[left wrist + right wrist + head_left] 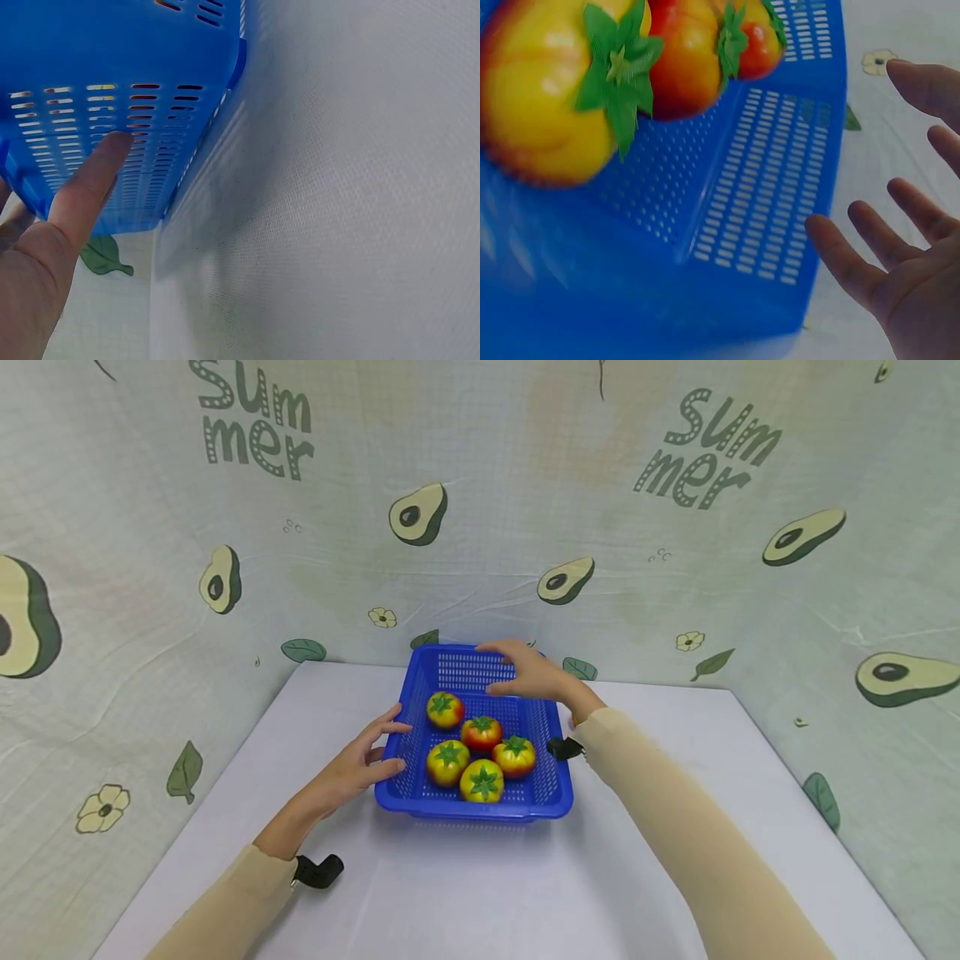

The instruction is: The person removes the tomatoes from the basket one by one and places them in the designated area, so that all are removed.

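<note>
A blue plastic basket (551,781) with slotted walls stands on the white table and holds several yellow-and-red toy tomatoes (482,781) with green leaf tops. At its left side, my left hand (348,777) holds the rim, some fingertips over the edge. In the left wrist view, one finger (90,184) lies against the outside of the slotted wall. My right hand (528,672) hovers over the back right of the basket, fingers spread, nothing in them. The right wrist view shows tomatoes (547,97) close up, with that hand's fingers (847,259) beyond the rim.
White table (465,893) surrounds the basket. Behind it hangs a pale cloth (480,577) printed with avocados and leaves. A small reddish-yellow bit (573,721) shows beside the basket's right rim, mostly hidden by the right wrist.
</note>
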The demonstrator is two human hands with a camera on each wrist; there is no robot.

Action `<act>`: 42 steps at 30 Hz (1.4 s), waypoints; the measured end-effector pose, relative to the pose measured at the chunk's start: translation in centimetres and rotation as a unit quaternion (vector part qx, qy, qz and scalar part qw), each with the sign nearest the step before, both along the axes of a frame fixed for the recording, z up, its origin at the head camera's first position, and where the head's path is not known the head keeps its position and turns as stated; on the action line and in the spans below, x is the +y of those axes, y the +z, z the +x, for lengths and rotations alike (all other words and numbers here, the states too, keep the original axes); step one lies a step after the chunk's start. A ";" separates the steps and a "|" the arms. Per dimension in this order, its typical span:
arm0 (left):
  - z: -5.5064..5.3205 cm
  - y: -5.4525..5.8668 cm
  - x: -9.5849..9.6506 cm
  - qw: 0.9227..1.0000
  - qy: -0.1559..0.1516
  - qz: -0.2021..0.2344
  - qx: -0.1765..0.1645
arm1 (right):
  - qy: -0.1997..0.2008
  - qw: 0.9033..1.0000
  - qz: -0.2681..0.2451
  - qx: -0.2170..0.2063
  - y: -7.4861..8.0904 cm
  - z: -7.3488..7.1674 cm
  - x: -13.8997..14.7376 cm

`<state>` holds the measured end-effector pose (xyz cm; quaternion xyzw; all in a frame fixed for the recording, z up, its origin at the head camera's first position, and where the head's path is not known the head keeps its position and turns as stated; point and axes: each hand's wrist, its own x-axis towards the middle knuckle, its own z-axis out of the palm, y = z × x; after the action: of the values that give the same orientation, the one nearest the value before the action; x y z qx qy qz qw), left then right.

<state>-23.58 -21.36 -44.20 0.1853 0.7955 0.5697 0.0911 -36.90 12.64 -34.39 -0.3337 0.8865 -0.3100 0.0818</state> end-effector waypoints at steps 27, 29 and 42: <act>-0.1 0.1 0.1 1.000 -0.003 0.004 -0.004 | 0.031 0.998 0.023 -0.051 -5.9 -0.8 -7.3; -0.1 0.1 0.1 1.000 -0.002 0.004 -0.005 | 0.024 0.998 0.029 -0.054 -6.1 -0.6 -7.4; -0.1 0.1 0.1 1.000 -0.001 0.001 0.004 | 0.014 0.997 0.062 -0.039 -6.9 -0.8 -8.0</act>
<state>-23.72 -21.26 -44.09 0.1883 0.7952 0.5696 0.0887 -37.70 4.61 -41.33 -0.3282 0.8952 -0.2661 0.1415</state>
